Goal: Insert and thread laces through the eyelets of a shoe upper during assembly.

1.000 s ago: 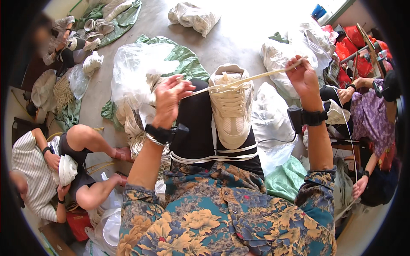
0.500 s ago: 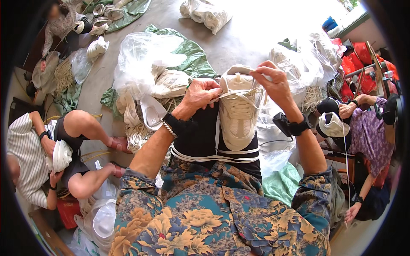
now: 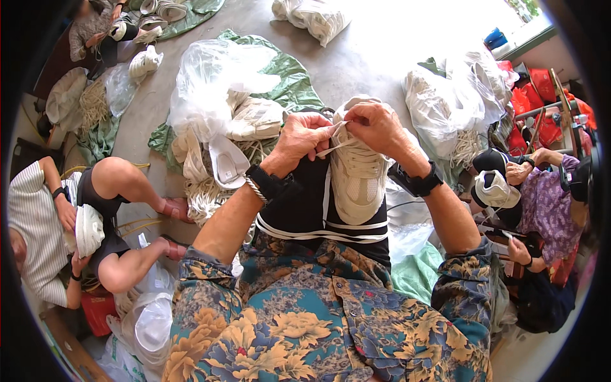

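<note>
Shoe (image 3: 355, 191) partly covered by right hand (image 3: 380, 130). Lace (image 3: 326, 152) partly hidden by left hand (image 3: 298, 140). Shirt (image 3: 318, 312) cut off by lower edge, wrapped bundle (image 3: 312, 19) by upper. Top-left co-worker (image 3: 89, 35): head blurred.

We look down on a smooth grey floor (image 3: 248, 28) bearing a plastic-wrapped bundle (image 3: 312, 22) at far centre, a green sheet (image 3: 197, 16) at far left, another left of centre and white plastic bags (image 3: 439, 99) at right; the black-trousered lap (image 3: 293, 197) carries a cream lace-up sneaker (image 3: 356, 188).
</note>
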### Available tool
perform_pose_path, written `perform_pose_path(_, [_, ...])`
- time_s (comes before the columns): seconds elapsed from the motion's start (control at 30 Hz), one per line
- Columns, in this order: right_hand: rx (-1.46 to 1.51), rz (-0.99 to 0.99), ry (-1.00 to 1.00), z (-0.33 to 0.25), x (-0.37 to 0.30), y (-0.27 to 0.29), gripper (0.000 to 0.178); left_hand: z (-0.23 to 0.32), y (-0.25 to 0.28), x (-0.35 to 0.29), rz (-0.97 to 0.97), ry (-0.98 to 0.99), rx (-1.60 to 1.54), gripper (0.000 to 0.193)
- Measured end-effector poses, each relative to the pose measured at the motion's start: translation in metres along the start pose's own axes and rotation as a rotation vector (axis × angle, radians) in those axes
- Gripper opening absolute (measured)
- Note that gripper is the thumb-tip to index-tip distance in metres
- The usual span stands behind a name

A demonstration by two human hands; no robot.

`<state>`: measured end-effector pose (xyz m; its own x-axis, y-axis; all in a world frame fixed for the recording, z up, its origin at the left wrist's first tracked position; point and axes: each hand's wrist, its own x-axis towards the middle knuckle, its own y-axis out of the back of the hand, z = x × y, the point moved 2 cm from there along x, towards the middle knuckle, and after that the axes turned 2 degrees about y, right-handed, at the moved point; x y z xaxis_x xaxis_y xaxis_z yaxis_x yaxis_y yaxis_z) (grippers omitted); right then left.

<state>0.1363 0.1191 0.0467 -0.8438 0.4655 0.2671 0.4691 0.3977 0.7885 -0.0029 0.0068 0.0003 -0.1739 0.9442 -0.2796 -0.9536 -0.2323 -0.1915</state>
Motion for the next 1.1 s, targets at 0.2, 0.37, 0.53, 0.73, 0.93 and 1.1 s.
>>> perform_pose_path(0.2, [0.121, -0.043, -0.071, 0.008, -0.001, -0.001, 0.014, 0.000, -0.004, -0.001, 0.037, -0.022, 0.097, 0.017])
perform_pose_path(0.37, [0.195, -0.074, -0.126, 0.011, -0.001, -0.002, 0.015, 0.005, -0.008, -0.002, 0.036, -0.006, 0.188, 0.015])
perform_pose_path(0.53, [0.166, -0.079, -0.124, 0.008, -0.002, 0.001, 0.016, 0.013, -0.012, -0.004, -0.002, -0.007, 0.273, 0.014])
perform_pose_path(0.73, [0.147, -0.065, -0.108, 0.008, -0.003, -0.001, 0.015, 0.018, -0.008, 0.001, -0.044, -0.058, 0.403, 0.014])
perform_pose_path(0.93, [0.107, -0.004, -0.046, 0.007, -0.005, -0.003, 0.015, 0.022, -0.007, 0.013, -0.092, -0.113, 0.500, 0.012])
perform_pose_path(1.1, [0.131, 0.013, -0.078, 0.006, -0.006, -0.006, 0.015, 0.021, -0.011, 0.023, -0.056, -0.188, 0.683, 0.013])
